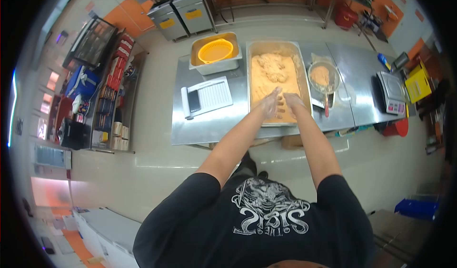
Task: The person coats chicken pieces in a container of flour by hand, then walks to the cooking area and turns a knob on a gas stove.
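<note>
Evidently working just right of a white, slatted plastic board [208,98], lying on a stainless-steel table [342,105]. Reaching over a deep, rectangular metal tray [276,45] between that board and a sieve, holding fine orange powder [261,83] and, toward the far end, a heap of lumpy, powder-coated pieces [273,68]. Spreading the fingers of the left hand [272,102] well apart over the tray's near half, apparently gripping nothing. Holding the right hand [294,102] close beside it, pointing its partly hidden fingers inward, with no telling whether closing on anything. Probably doing best by keeping both low inside the walls, handling the powder loosely and spilling none over the rim. Running the tray's long axis straight away from the body, pointing one short end nearward, the other at the far table edge. Finishing rightward at the round mesh sieve [334,68], holding orange crumbs [321,76], pointing its red handle toward the near edge.
</note>
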`<state>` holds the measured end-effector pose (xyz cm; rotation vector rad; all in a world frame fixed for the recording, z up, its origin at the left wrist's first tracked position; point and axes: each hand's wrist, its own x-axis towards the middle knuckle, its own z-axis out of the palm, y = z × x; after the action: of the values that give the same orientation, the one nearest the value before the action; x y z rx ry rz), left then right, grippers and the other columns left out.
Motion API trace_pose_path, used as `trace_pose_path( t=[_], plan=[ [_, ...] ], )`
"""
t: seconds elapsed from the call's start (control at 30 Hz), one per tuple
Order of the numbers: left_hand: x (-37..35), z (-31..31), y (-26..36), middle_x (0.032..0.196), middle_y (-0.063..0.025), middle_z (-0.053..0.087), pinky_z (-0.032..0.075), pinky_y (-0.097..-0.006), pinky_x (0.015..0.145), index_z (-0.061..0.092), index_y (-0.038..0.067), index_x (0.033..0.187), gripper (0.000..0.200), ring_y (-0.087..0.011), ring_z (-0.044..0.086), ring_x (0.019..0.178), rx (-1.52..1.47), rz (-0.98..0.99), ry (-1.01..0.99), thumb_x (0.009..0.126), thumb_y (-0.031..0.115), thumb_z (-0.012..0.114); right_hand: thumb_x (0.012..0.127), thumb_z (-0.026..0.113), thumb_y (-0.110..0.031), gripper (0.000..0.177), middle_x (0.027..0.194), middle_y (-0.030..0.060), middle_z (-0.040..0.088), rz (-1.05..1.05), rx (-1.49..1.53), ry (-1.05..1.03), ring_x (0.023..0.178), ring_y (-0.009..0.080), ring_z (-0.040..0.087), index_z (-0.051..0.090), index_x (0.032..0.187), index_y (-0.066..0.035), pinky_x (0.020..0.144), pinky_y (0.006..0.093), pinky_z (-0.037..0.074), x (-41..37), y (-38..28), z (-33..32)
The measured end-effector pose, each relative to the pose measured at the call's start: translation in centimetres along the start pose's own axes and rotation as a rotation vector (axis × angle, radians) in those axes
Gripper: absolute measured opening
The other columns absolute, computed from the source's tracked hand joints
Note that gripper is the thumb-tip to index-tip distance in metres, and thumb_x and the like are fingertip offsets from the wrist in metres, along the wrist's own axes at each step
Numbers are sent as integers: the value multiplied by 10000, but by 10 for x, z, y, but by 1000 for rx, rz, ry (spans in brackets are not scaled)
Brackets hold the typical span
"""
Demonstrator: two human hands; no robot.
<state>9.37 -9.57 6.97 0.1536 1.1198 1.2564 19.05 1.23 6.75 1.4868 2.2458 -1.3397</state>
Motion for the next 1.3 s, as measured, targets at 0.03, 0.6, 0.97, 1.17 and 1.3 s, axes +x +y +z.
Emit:
trace_pose_path(
  t=[0.03, 0.6, 0.97, 1.17, 1.3],
  plan=[
    [4, 3, 4, 1205, -204, 525, 379, -541, 924, 421, 19, 1250, 694, -360, 483, 1134, 38, -75, 204, 891, 605, 326, 881, 395, -457, 610, 1229, 207, 528, -12, 250, 102, 1111, 289, 528, 478, 1240, 30, 913, 381, 400, -10, 3, -6],
    [21, 47, -20, 949, -89, 545, 454, -345, 671, 526, 86, 1098, 562, -220, 536, 788, 540, 138, -399, 876, 585, 396, 861, 500, -382, 347, 813, 106, 646, -123, 642, 422, 797, 236, 620, 610, 940, -63, 689, 368, 479, -2, 54, 21],
    [-268, -371, -15, 1133, -126, 540, 427, -336, 886, 423, 16, 1280, 669, -213, 530, 1056, 418, -14, -361, 880, 552, 431, 852, 511, -352, 347, 868, 139, 663, 297, 34, 1206, 829, 283, 625, 627, 987, -54, 741, 391, 470, -99, -37, 136],
    [-324, -592, 77, 1057, -94, 545, 428, -326, 833, 493, 37, 1172, 586, -188, 521, 948, 392, -3, 53, 884, 543, 434, 852, 517, -395, 409, 1007, 166, 641, 6, 389, 967, 951, 279, 599, 631, 1023, -41, 831, 364, 440, -106, -236, 294],
    [-342, -615, 159, 1072, -99, 550, 428, -320, 816, 505, 17, 1148, 598, -178, 523, 940, 483, 95, 93, 882, 548, 441, 855, 571, -300, 326, 803, 84, 620, -313, 544, 811, 770, 186, 572, 610, 944, 12, 735, 312, 452, -88, -338, 379]
  ],
)
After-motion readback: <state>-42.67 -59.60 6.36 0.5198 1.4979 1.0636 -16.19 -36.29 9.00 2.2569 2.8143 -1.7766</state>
